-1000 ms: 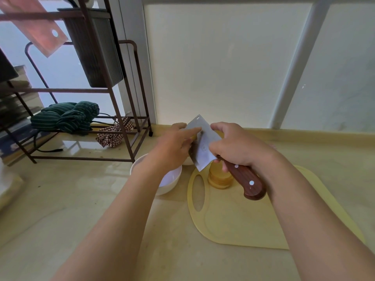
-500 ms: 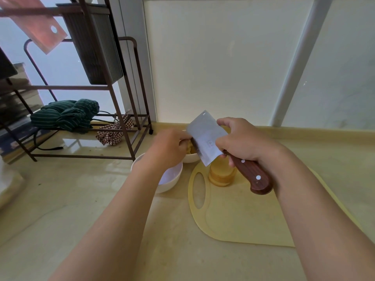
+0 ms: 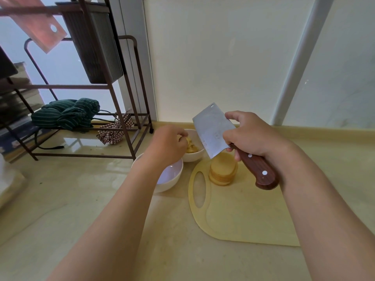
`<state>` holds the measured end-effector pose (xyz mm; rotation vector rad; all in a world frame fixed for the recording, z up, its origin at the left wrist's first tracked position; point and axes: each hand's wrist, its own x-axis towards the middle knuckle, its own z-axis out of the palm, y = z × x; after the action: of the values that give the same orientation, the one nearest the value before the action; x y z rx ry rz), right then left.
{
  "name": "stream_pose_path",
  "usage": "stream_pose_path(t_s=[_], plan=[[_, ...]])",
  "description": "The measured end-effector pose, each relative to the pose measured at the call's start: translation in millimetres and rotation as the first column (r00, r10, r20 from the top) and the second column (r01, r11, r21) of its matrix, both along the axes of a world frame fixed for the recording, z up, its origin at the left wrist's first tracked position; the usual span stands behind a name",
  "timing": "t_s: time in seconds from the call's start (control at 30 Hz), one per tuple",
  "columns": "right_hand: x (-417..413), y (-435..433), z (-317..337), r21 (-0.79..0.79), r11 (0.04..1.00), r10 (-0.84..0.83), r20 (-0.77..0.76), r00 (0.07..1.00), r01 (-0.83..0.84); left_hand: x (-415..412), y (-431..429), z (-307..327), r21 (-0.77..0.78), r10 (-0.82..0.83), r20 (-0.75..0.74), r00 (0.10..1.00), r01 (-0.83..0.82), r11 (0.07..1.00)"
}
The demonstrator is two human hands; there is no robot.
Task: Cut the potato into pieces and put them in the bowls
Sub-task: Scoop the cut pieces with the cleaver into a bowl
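1 round white bowl [image 3: 197,157] of potato pieces [image 3: 191,148] sat under my left hand [image 3: 167,148], fingers' [image 3: 179,134] hold unclear; my right hand [image 3: 253,134] clutched the wood-handled steel cleaver [image 3: 213,130].

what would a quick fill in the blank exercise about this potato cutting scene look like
1. The hand gripping the steel cleaver with the brown wooden handle is the person's ____ one.
2. The stack of round potato slices stands ____ the pale yellow plastic cutting board.
3. The cut potato pieces lie in the round white bowl that is ____ from the person.

Missing words: right; on; farther
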<state>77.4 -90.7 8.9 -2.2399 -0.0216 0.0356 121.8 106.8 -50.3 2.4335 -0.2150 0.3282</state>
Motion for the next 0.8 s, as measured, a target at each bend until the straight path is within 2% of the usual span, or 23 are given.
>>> stream_pose_path(t_s=[0.17, 0.47, 0.8], plan=[[-0.8, -2.0, 2.3, 0.025, 1.0, -0.01, 0.007, 1.0, 0.01, -0.3, -1.3, 1.0, 0.018, 0.008, 0.0, 1.0, -0.008, 1.0], [-5.0, -2.3, 7.8, 0.125, 0.992, -0.029, 0.021, 0.999, 0.027, -3.3, -4.5, 8.8, -0.081, -0.006, 0.062, 0.998, 0.011, 0.997], [-3.9, 1.9, 3.3, 0.068, 0.998, -0.016, 0.004, 1.0, 0.015, -0.8, -1.3, 8.4, -0.081, -0.008, 0.058, 0.998, 0.013, 0.997]])
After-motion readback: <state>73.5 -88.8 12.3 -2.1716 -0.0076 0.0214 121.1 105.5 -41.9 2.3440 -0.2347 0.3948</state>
